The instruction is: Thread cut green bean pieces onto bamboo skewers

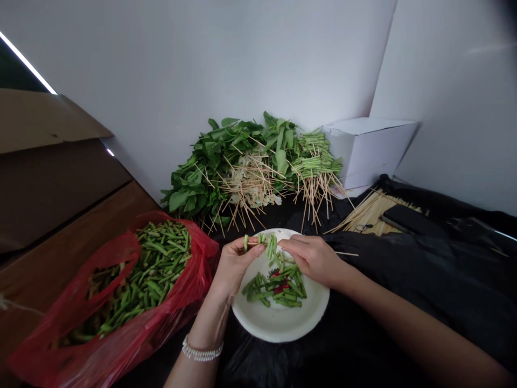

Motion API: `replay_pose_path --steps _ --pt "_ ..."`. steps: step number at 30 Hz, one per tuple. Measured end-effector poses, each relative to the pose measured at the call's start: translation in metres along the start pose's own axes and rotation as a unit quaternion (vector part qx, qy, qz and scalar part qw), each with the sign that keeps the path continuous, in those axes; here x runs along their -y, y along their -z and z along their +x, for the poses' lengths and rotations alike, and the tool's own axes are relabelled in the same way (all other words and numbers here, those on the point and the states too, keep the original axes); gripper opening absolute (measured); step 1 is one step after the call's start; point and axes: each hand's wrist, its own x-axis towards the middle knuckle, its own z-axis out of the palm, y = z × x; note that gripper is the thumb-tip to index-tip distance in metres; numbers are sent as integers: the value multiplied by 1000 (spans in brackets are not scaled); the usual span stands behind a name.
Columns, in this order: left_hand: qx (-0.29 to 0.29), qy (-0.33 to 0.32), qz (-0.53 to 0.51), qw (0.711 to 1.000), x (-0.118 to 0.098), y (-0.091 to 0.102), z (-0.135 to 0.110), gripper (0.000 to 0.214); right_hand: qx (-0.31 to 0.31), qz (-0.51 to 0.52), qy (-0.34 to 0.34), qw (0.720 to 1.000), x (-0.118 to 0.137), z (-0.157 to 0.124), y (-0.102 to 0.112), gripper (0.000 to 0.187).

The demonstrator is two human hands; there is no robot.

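Note:
Above the white plate (278,335), my left hand (237,261) is closed in a pinch at the tip end of a bamboo skewer (347,254), with short pieces of green bean at its fingertips. Several cut green beans (272,248) sit side by side along the skewer between my hands. My right hand (317,258) is closed around the skewer, whose bare end sticks out to the right behind it. More cut green beans (254,290) lie loose on the plate, over a red and dark printed pattern.
On the left stands an open red plastic bag (202,245) full of cut beans. Behind the plate are skewered leafy greens (189,188), pale skewered pieces (248,170) and bean skewers (317,156). A white box (375,145), bare skewers (363,213) and a dark phone-like object (407,218) are right.

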Motion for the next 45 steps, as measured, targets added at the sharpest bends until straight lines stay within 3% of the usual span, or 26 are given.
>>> replay_pose_path --steps 3,8,16,19,21,23,25,27,29,31,35,40,45 --pt "-9 -3 -24 1000 -6 6 1 36 -20 2 -15 1000 -2 0 -1 28" --pt "-64 24 -62 996 -7 11 4 28 -22 10 -18 1000 -2 0 -1 28" --pt "-28 4 16 999 0 8 3 29 -12 7 -16 1000 0 0 0 28" --pt "35 -35 148 988 -6 15 1 25 -36 2 -33 999 0 0 1 29" --pt "103 -72 307 943 -10 21 0 15 -48 1 -40 998 0 0 0 30" --pt "168 -90 465 865 -14 24 -3 11 -53 5 -42 998 0 0 0 30" --pt "202 -88 577 787 -18 23 -7 25 -54 11 -41 998 0 0 -1 29" --pt "206 -79 651 726 -20 17 -13 46 -53 15 -41 998 -1 0 -2 29" --pt "206 -67 695 686 -20 8 -19 62 -51 18 -40 998 -2 0 -3 29" --pt "217 -58 708 670 -17 0 -24 63 -49 19 -40 998 -3 0 -3 29" --pt "231 -80 656 714 -4 -9 -25 37 -41 21 -43 998 -3 0 -3 29" --pt "180 -123 631 744 15 -5 -11 25 -40 13 -49 998 -1 1 -1 30" --pt "92 -173 511 837 23 3 1 14 -44 18 -43 998 -1 1 -1 30"
